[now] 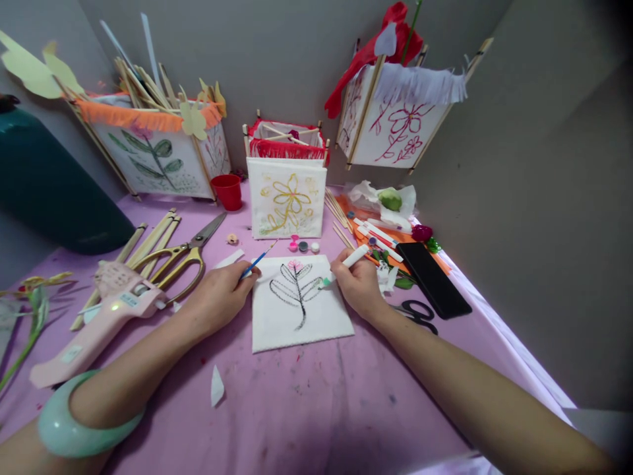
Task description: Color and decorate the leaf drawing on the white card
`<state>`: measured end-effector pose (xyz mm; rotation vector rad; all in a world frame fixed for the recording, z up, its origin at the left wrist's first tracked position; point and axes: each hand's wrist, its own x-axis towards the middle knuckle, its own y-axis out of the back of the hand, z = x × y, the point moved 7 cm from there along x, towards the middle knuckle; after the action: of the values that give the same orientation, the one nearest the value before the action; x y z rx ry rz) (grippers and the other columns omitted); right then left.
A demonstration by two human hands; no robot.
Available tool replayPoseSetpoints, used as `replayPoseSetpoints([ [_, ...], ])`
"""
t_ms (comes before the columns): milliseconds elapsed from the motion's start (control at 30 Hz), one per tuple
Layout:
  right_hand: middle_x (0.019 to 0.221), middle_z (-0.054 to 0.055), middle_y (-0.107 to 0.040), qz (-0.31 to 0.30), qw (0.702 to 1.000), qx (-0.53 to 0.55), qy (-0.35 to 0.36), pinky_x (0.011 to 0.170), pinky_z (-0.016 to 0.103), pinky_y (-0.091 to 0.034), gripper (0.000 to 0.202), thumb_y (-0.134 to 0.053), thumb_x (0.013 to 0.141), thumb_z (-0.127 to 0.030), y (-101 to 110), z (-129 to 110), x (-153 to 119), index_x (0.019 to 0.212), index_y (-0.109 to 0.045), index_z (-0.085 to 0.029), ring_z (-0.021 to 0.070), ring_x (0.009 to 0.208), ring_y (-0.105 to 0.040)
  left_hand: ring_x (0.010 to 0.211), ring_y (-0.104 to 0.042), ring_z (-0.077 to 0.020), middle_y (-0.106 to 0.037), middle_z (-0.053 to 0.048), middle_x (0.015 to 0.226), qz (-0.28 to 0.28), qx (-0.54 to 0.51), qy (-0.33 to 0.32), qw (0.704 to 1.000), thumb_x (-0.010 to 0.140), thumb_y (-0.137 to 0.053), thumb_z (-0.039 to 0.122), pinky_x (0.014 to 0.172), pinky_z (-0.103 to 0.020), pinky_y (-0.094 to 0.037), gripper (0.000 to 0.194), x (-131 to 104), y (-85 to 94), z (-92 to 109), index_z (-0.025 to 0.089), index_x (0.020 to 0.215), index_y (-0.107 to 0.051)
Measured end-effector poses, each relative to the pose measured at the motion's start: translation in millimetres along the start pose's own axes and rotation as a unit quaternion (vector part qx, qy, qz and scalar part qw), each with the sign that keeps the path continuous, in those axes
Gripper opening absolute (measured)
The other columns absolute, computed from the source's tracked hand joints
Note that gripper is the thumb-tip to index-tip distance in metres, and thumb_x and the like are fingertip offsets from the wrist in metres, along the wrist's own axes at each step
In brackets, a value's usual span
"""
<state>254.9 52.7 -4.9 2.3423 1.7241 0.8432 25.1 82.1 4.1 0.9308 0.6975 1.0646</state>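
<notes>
A white square panel [302, 333] lies on the pink-covered table, bearing a black stem with outlined leaves and a pink flower on top. Green colouring shows in the leaf on its right side. My right hand [361, 287] grips a white marker [356, 256], its green tip at that right leaf. At the panel's left edge, my left hand [222, 290] holds a thin blue paintbrush [254, 262], bristles pointing up and right. Small paint pots [303, 247] in pink, dark and white stand just behind the panel.
Pink glue gun [106, 313], gold-handled scissors [190, 254] and wooden sticks [158, 237] lie left. A red cup [228, 192] and a panel with a yellow flower [287, 198] stand behind. At right are several markers [378, 237], a black phone [434, 280] and black scissors [418, 313].
</notes>
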Motion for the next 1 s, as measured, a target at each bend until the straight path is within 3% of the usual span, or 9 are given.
replayPoseSetpoints([
  [200,0.051,-0.005,-0.043,0.021,1.000,0.014,0.011,0.050,0.023,-0.032,0.020,-0.051,0.078,-0.025,4,-2,-1,0.060,-0.047,-0.019,0.0098,0.049,-0.041,0.067,-0.059,-0.0203,-0.066,-0.004,0.075,-0.006,-0.001,0.001,1.000,0.085,-0.035,0.038,0.061,-0.027,-0.038,0.035,0,0.2,0,0.020,0.098,-0.061],
  [533,0.049,-0.006,-0.040,-0.018,0.998,0.044,-0.029,0.045,0.022,-0.029,0.022,-0.052,0.081,-0.033,-7,2,-4,0.065,-0.048,-0.019,0.0090,0.046,-0.037,0.076,-0.062,-0.0209,-0.068,-0.005,0.085,0.004,-0.009,0.001,1.000,0.085,-0.035,0.039,0.066,-0.027,-0.040,0.036,-1,1.9,2,0.019,0.098,-0.062],
  [733,0.051,-0.005,-0.045,-0.038,0.997,0.053,-0.034,0.047,0.022,-0.032,0.021,-0.053,0.080,-0.032,-9,0,-3,0.065,-0.049,-0.019,0.0094,0.048,-0.041,0.074,-0.062,-0.0208,-0.068,-0.005,0.083,-0.001,0.004,0.007,1.000,0.085,-0.035,0.041,0.064,-0.027,-0.039,0.036,-1,1.5,1,0.021,0.097,-0.062],
  [1000,0.046,-0.006,-0.041,-0.036,0.997,0.052,-0.050,0.044,0.022,-0.029,0.017,-0.053,0.075,-0.025,-8,3,-2,0.060,-0.048,-0.019,0.0088,0.044,-0.037,0.073,-0.061,-0.0205,-0.068,-0.005,0.082,0.005,-0.006,0.011,1.000,0.084,-0.036,0.041,0.064,-0.027,-0.039,0.036,0,0.7,-1,0.020,0.097,-0.063],
])
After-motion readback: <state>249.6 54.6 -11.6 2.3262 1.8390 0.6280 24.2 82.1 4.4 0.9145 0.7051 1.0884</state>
